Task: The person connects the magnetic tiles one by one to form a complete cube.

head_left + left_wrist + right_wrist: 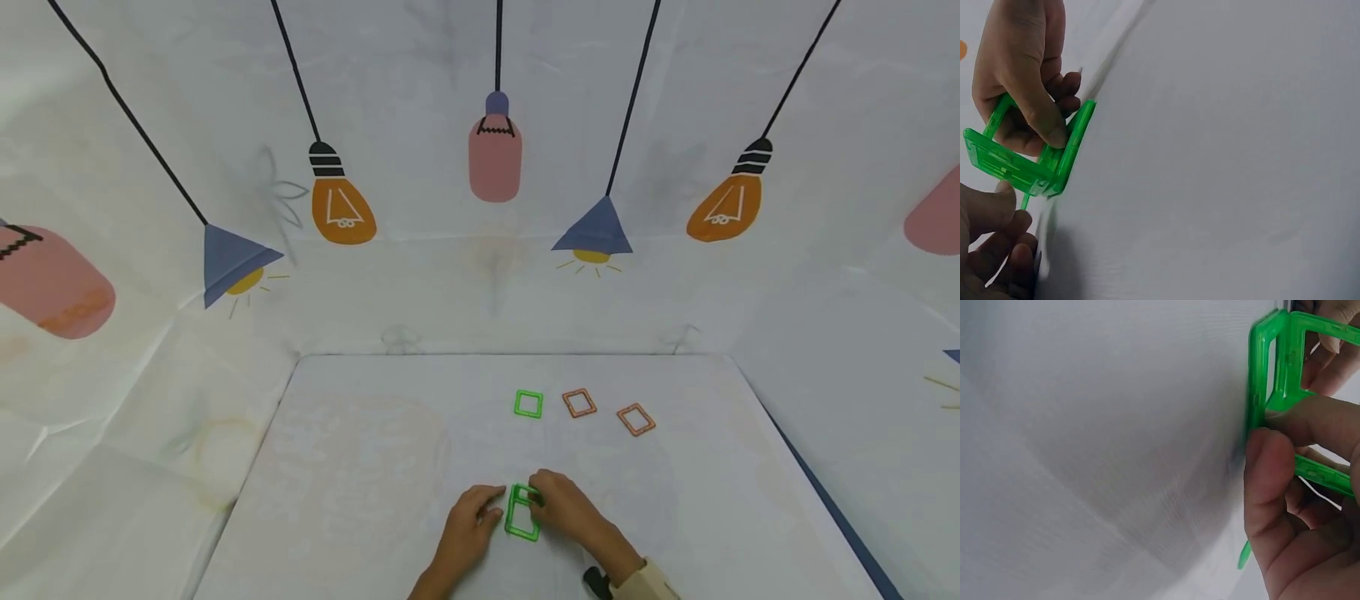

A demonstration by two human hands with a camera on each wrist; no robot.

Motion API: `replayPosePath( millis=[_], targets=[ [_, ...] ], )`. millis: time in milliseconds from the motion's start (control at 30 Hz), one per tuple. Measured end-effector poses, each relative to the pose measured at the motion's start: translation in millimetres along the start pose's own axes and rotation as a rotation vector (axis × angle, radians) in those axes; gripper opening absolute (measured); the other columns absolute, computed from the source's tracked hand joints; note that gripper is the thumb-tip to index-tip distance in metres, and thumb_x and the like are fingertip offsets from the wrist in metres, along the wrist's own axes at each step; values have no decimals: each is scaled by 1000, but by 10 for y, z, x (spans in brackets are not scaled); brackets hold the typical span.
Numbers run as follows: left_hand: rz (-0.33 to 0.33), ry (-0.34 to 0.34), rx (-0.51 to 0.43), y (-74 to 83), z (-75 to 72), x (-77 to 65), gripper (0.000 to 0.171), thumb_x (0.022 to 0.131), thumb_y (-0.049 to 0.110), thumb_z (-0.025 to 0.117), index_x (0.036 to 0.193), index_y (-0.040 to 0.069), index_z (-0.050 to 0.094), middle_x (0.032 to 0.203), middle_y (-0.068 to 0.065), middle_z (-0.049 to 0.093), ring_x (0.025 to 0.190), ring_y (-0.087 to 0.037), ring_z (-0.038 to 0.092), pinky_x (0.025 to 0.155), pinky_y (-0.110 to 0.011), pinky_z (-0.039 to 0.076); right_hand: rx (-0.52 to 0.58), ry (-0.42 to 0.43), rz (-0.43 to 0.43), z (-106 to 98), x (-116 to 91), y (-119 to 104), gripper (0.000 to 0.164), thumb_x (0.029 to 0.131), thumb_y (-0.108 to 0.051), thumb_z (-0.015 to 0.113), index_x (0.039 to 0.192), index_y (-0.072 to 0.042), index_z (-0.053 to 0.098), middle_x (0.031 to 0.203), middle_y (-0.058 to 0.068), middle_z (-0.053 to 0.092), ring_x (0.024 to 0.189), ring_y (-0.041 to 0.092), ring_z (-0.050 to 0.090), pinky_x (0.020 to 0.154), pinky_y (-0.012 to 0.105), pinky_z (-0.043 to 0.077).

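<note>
Several green translucent square frames, like magnetic building tiles, stand joined at angles as one piece near the front of the table. My right hand pinches one of these green frames between thumb and finger, on the piece's right side. In the right wrist view, the thumb presses along a green frame's edge. My left hand is beside the piece's left side, thumb and fingers slightly spread. The left wrist view has its fingertips close by the lower green edge; whether they touch is unclear.
Farther back on the white table lie a loose green square frame and two orange ones, a left orange frame and a right orange frame. A white sheet printed with hanging lamps encloses the table's back and sides.
</note>
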State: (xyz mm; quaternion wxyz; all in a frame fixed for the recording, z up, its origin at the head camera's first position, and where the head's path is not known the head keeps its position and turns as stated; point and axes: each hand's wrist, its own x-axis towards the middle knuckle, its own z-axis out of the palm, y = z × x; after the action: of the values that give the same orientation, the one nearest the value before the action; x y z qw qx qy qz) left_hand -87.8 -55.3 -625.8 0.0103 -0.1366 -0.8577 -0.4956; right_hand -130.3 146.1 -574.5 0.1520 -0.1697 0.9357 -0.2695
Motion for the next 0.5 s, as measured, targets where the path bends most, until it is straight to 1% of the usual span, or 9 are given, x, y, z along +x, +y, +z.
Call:
replayPosePath(
  millis=[100, 167, 233, 300, 400, 500],
  targets=[
    [19, -39, 49, -1, -9, 59, 34, 94, 21, 67, 129, 19, 65, 121, 4, 69, 100, -7, 59, 85, -25, 51, 1, -16, -26, -17, 6, 22, 16, 82, -5, 77, 83, -14, 64, 75, -9, 55, 66, 6, 45, 61, 24, 42],
    [71, -47, 63, -6, -12, 113, 36, 93, 19, 68, 129, 19, 64, 123, 4, 69, 104, -9, 61, 87, -27, 52, 2, -23, -54, -32, 9, 37, 15, 83, -6, 77, 84, -14, 64, 76, -9, 55, 67, 5, 45, 62, 24, 42],
    [100, -72, 54, -3, -18, 163, 36, 93, 16, 68, 129, 19, 65, 122, 4, 70, 106, -10, 63, 89, -28, 53, 9, -26, -82, -45, 8, 51, 15, 83, -5, 76, 85, -15, 65, 77, -10, 55, 68, 4, 45, 63, 24, 42],
    [128, -101, 32, -5, -25, 202, 34, 93, 13, 67, 127, 18, 67, 119, 3, 71, 104, -11, 64, 87, -29, 54, 6, -30, -99, -54, 6, 57, 15, 83, -4, 76, 85, -15, 65, 77, -10, 55, 68, 3, 45, 63, 23, 42],
    [134, -142, 7, -13, -21, 229, 29, 95, 14, 65, 123, 17, 69, 114, 2, 73, 102, -10, 66, 86, -29, 54, 9, -47, -98, -63, 3, 55, 15, 84, -4, 75, 85, -16, 66, 78, -11, 56, 67, 2, 46, 63, 23, 43],
    [169, -139, -4, -39, 6, 237, 24, 95, 15, 65, 118, 15, 71, 111, 1, 74, 100, -10, 67, 84, -28, 54, 15, -68, -78, -82, 8, 51, 13, 85, -6, 74, 86, -16, 67, 78, -12, 57, 68, 2, 47, 64, 23, 45]
  ],
)
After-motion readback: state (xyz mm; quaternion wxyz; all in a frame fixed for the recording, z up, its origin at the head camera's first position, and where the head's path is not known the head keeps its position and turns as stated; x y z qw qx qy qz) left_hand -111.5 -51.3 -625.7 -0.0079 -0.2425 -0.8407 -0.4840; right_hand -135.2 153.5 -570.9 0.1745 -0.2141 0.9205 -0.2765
